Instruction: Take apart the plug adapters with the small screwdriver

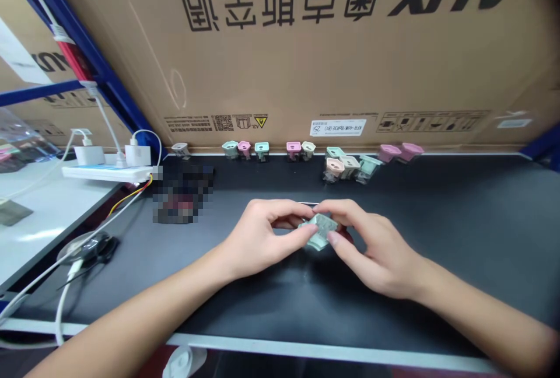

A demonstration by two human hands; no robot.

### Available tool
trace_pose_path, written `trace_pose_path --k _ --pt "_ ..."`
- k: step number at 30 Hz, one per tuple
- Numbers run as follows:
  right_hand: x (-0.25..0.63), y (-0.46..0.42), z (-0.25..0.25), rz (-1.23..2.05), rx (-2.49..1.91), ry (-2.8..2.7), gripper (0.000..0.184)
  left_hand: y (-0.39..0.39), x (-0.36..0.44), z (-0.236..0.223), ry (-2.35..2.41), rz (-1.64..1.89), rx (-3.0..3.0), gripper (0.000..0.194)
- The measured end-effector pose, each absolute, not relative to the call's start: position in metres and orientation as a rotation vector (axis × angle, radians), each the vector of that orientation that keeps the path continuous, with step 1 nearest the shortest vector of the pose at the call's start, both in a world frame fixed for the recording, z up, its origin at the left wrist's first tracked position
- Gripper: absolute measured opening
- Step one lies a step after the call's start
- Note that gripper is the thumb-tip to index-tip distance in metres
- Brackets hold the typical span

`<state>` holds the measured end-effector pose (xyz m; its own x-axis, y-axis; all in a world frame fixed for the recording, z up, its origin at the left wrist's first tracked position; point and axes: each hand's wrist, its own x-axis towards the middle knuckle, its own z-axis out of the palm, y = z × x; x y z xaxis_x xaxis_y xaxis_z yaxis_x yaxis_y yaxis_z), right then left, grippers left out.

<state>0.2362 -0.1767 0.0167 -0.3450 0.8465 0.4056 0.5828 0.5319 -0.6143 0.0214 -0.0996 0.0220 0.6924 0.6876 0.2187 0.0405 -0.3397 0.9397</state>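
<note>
Pale green piece (pixel 322 228) between my left grip (pixel 261 239) and right grip (pixel 380 248), both closed on it, over the black surface (pixel 245 308). Handling under way, piece not yet set down; what's left, I can't tell. Other pastel pieces (pixel 293 146) sit near the cardboard box (pixel 271 74).

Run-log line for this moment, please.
Left hand: holding pale green piece | Right hand: holding same piece | Beyond: small pastel pieces before cardboard box
</note>
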Motion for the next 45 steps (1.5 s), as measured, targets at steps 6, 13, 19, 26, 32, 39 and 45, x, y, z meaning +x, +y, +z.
trace_pose_path --k 6,13,19,26,32,39,45 --pt "0.235 -0.178 0.016 0.481 -1.138 -2.073 0.04 -0.101 0.021 0.023 0.559 0.728 1.867 0.024" --pt "0.234 -0.178 0.019 0.387 -1.057 -2.132 0.042 -0.101 0.02 0.026 0.546 0.703 1.842 0.022" --pt "0.234 -0.179 0.019 0.386 -1.052 -2.166 0.044 -0.1 0.02 0.028 0.548 0.662 1.769 0.021" --pt "0.235 -0.179 0.02 0.407 -1.028 -2.17 0.036 -0.099 0.019 0.028 0.538 0.606 1.712 0.024" --pt "0.235 -0.18 0.022 0.434 -1.027 -2.179 0.031 -0.095 0.019 0.028 0.516 0.532 1.586 0.024" --pt "0.234 -0.18 0.02 0.376 -1.078 -2.205 0.027 -0.092 0.02 0.025 0.501 0.516 1.504 0.023" --pt "0.237 -0.178 0.015 0.398 -1.089 -2.199 0.028 -0.087 0.021 0.021 0.479 0.525 1.473 0.022"
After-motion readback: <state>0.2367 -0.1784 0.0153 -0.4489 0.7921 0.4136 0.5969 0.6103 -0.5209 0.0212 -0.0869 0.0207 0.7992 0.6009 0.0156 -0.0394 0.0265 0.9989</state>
